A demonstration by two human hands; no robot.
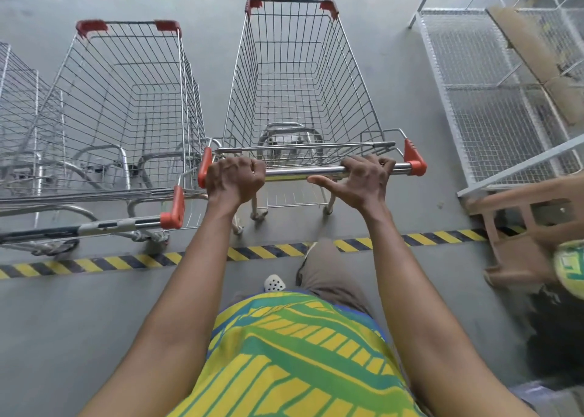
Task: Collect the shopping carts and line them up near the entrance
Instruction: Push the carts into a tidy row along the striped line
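Observation:
An empty wire shopping cart (297, 78) with red corner caps stands straight ahead of me, its chrome handle bar (303, 172) close in front. My left hand (235, 176) grips the bar's left end with fingers curled round it. My right hand (360, 178) holds the right part of the bar, fingers hooked over it and thumb stretched out to the left. A second empty cart (126, 100) stands parallel on the left, nearly touching the first. A third cart (19, 107) shows partly at the far left edge.
A yellow-black hazard stripe (262, 252) crosses the grey floor under my arms. White wire-mesh racks (493, 100) with cardboard stand to the right. A brown plastic stool (524, 227) lies at right. A grey wall closes the far side.

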